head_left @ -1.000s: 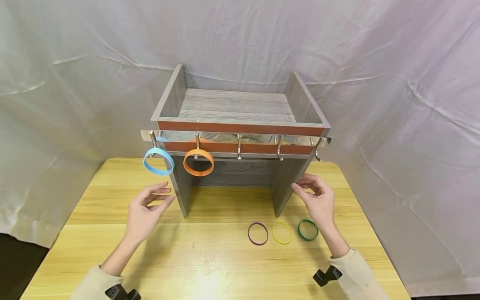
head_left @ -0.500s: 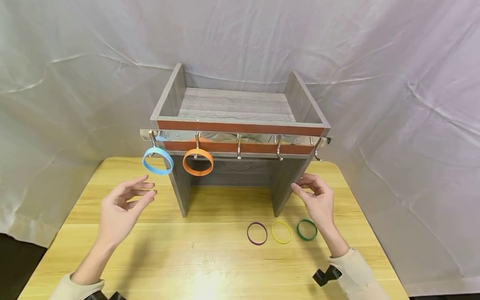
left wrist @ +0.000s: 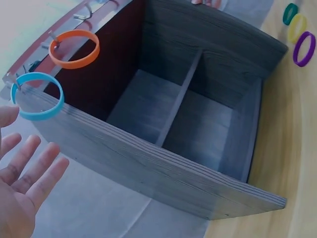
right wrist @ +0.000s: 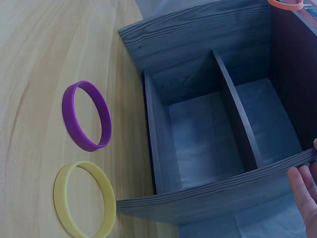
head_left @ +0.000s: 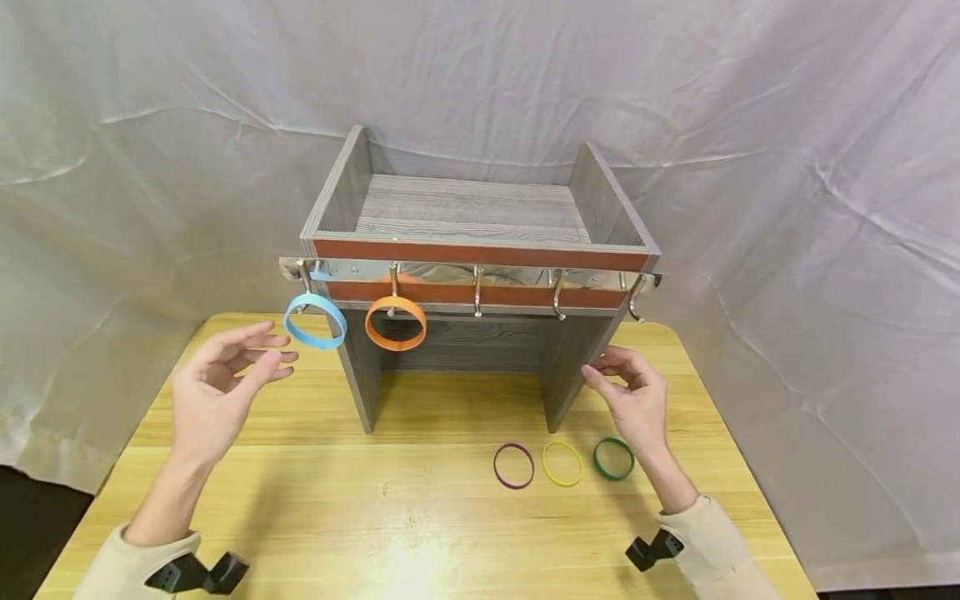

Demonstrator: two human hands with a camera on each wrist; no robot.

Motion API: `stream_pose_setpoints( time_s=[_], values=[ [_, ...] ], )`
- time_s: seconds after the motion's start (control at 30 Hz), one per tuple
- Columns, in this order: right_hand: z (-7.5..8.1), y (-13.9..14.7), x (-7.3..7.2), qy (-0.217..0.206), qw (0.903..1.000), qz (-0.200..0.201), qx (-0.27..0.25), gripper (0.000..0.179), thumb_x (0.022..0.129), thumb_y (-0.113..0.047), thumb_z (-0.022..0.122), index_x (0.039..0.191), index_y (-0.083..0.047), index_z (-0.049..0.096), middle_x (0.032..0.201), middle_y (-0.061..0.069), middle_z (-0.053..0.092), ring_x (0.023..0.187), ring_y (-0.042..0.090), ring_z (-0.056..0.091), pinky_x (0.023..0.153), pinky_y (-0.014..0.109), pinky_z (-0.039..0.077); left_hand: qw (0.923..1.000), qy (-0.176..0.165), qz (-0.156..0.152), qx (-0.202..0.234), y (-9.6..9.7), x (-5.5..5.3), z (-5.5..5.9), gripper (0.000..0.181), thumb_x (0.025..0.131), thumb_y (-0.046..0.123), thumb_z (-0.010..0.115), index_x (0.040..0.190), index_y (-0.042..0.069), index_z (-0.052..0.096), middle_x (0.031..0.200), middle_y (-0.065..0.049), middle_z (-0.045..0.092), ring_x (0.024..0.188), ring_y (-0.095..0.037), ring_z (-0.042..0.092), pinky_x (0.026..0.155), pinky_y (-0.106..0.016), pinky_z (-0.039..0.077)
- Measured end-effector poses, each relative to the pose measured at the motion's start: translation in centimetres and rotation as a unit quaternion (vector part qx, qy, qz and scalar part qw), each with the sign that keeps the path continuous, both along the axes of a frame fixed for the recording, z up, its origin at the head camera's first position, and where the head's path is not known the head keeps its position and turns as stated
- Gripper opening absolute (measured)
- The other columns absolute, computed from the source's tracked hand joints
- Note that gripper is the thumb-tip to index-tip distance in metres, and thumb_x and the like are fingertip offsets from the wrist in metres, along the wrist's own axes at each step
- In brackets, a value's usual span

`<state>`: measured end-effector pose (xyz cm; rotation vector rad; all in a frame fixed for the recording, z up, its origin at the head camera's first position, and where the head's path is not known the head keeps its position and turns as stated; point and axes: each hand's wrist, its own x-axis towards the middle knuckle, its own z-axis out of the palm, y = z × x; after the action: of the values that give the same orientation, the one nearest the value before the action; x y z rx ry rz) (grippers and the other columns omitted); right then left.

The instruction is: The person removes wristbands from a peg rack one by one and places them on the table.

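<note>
In the head view my left hand is raised just left of a light blue wristband, its fingers loosely spread and holding nothing. That wristband hangs on the leftmost hook of a metal hook rail, and an orange wristband is on the second hook. The rail runs across the front of a grey wooden shelf unit. With thumb and fingers, my right hand holds the front edge of its right side panel. Part of this hand lies outside the right wrist view.
On the wooden table, in front of the unit's right side, lie a purple wristband, a yellow wristband and a green wristband. Three hooks to the right carry nothing. A grey curtain surrounds the table's back and sides.
My left hand has moved left, away from the unit's left panel, and then slightly up beside the light blue wristband. The right hand and the wristbands have stayed in place.
</note>
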<state>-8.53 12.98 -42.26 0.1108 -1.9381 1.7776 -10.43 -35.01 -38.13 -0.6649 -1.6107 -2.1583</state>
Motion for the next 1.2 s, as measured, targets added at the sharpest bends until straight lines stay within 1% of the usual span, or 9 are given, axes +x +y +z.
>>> stream_pose_setpoints(
  time_s=[0.17, 0.37, 0.47, 0.57, 0.73, 0.83, 1.03, 1.13, 1.2],
  values=[
    [0.0, 0.1, 0.0, -0.001, 1.0000, 0.000, 0.000, 0.028, 0.085, 0.018, 0.076, 0.111, 0.016, 0.067, 0.091, -0.004, 0.076, 0.080, 0.006, 0.073, 0.066, 0.020, 0.066, 0.9994, -0.030, 0.011, -0.012, 0.0, -0.4, 0.5, 0.033, 0.094, -0.022, 0.058, 0.127, -0.019, 0.062, 0.106, -0.005, 0.081, 0.091, -0.015, 0.081, 0.077, -0.030, 0.069],
    [-0.1, 0.1, -0.1, -0.002, 1.0000, 0.000, -0.001, 0.027, 0.085, 0.018, 0.076, 0.110, 0.016, 0.067, 0.091, -0.004, 0.075, 0.080, 0.006, 0.073, 0.066, 0.020, 0.066, 0.9995, -0.012, -0.026, 0.013, 0.6, -0.8, 0.5, 0.034, 0.095, -0.022, 0.057, 0.126, -0.014, 0.065, 0.107, -0.006, 0.080, 0.092, -0.016, 0.081, 0.078, -0.031, 0.069],
    [-0.1, 0.1, 0.0, 0.001, 1.0000, 0.000, 0.002, 0.027, 0.084, 0.018, 0.076, 0.110, 0.016, 0.067, 0.090, -0.004, 0.075, 0.080, 0.006, 0.073, 0.066, 0.021, 0.067, 0.9998, -0.014, -0.017, 0.002, 1.0, -1.0, 0.5, 0.033, 0.095, -0.022, 0.058, 0.125, -0.012, 0.068, 0.107, -0.004, 0.081, 0.091, -0.014, 0.081, 0.077, -0.030, 0.069],
    [0.0, 0.1, 0.0, 0.007, 1.0000, 0.000, 0.007, 0.027, 0.084, 0.019, 0.076, 0.110, 0.017, 0.066, 0.090, -0.004, 0.075, 0.079, 0.006, 0.073, 0.066, 0.024, 0.067, 0.9997, -0.024, 0.001, -0.007, 1.4, -1.1, 0.5, 0.030, 0.094, -0.021, 0.060, 0.122, -0.012, 0.068, 0.106, -0.002, 0.081, 0.089, -0.012, 0.080, 0.076, -0.030, 0.069],
    [-0.1, 0.0, 0.0, 0.010, 0.9999, 0.003, 0.004, 0.027, 0.084, 0.020, 0.075, 0.109, 0.019, 0.065, 0.090, -0.004, 0.075, 0.079, 0.006, 0.073, 0.067, 0.024, 0.068, 0.9995, -0.030, 0.009, 0.005, 1.8, -1.1, 0.4, 0.027, 0.094, -0.021, 0.060, 0.120, -0.018, 0.066, 0.103, -0.003, 0.082, 0.086, -0.012, 0.079, 0.074, -0.030, 0.069],
    [-0.1, 0.0, 0.0, 0.011, 0.9999, 0.003, 0.000, 0.026, 0.084, 0.020, 0.074, 0.109, 0.019, 0.064, 0.090, -0.004, 0.075, 0.080, 0.006, 0.073, 0.068, 0.023, 0.068, 0.9997, -0.025, 0.004, 0.007, 2.0, -1.0, 0.4, 0.025, 0.094, -0.021, 0.060, 0.118, -0.019, 0.066, 0.103, -0.004, 0.082, 0.086, -0.013, 0.079, 0.074, -0.030, 0.069],
    [-0.1, -0.1, 0.0, 0.011, 0.9999, 0.001, 0.001, 0.027, 0.084, 0.020, 0.075, 0.109, 0.020, 0.065, 0.089, -0.004, 0.075, 0.080, 0.006, 0.073, 0.067, 0.023, 0.068, 0.9998, 0.002, -0.019, 0.011, 2.0, -0.9, 0.4, 0.027, 0.092, -0.025, 0.058, 0.117, -0.018, 0.068, 0.104, -0.007, 0.081, 0.087, -0.016, 0.079, 0.074, -0.031, 0.069],
    [0.0, 0.0, 0.1, 0.010, 0.9999, 0.000, 0.005, 0.027, 0.084, 0.020, 0.075, 0.109, 0.019, 0.065, 0.089, -0.004, 0.075, 0.080, 0.006, 0.073, 0.068, 0.024, 0.068, 0.9992, 0.016, -0.031, 0.022, 2.1, -0.8, 0.3, 0.028, 0.090, -0.029, 0.057, 0.115, -0.021, 0.067, 0.104, -0.011, 0.081, 0.087, -0.017, 0.079, 0.074, -0.032, 0.069],
    [0.0, 0.0, 0.1, 0.009, 0.9999, 0.000, 0.006, 0.027, 0.085, 0.020, 0.075, 0.109, 0.019, 0.065, 0.090, -0.004, 0.075, 0.080, 0.006, 0.073, 0.068, 0.026, 0.068, 0.9989, 0.022, -0.031, 0.026, 2.1, -0.7, 0.3, 0.027, 0.089, -0.031, 0.056, 0.113, -0.023, 0.066, 0.103, -0.012, 0.081, 0.087, -0.018, 0.080, 0.074, -0.032, 0.069]
  ],
)
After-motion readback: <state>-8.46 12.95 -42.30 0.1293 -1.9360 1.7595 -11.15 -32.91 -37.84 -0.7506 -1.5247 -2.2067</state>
